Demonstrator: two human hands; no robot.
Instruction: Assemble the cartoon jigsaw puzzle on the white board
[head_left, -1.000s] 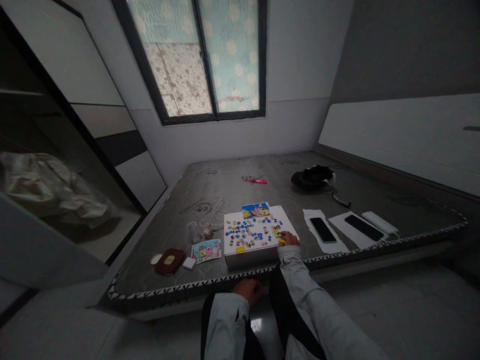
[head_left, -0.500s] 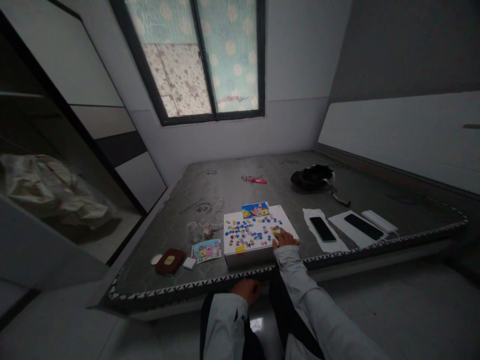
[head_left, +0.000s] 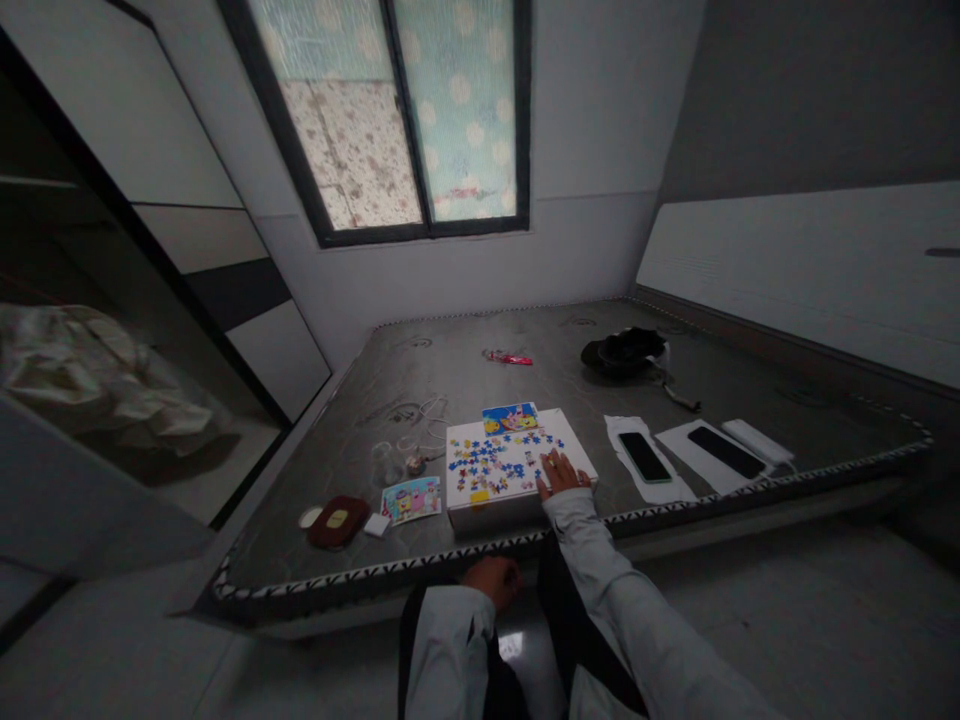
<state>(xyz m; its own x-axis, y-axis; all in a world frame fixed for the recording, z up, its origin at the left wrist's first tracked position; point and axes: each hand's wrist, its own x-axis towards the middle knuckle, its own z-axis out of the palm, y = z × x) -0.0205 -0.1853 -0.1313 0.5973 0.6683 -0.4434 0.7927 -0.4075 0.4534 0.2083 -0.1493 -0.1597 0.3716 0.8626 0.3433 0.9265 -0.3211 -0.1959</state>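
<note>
The right hand (head_left: 562,475) lies palm down on the near right part of the white box (head_left: 495,517). Its fingers are spread a little and point away from the person. I can't tell if a bit is under them, since the hand covers that spot.

Most of the puzzle bits (head_left: 480,456) lie on the box top, to the left of these fingers, and some lie past the fingertips. The whole patch of bits looks longest from side to side, so it runs out leftward from the fingers. Each bit is too small to tell which way it points.

The right hand is the nearer one. The left hand (head_left: 493,582) is curled, low down by the knees and off the box. I can't tell if its fingers pinch anything.

The blue card (head_left: 510,419) is past the right fingers and to the left, at the far edge of the box. The phone (head_left: 645,457) is off to their right, on the bed (head_left: 450,350).
</note>
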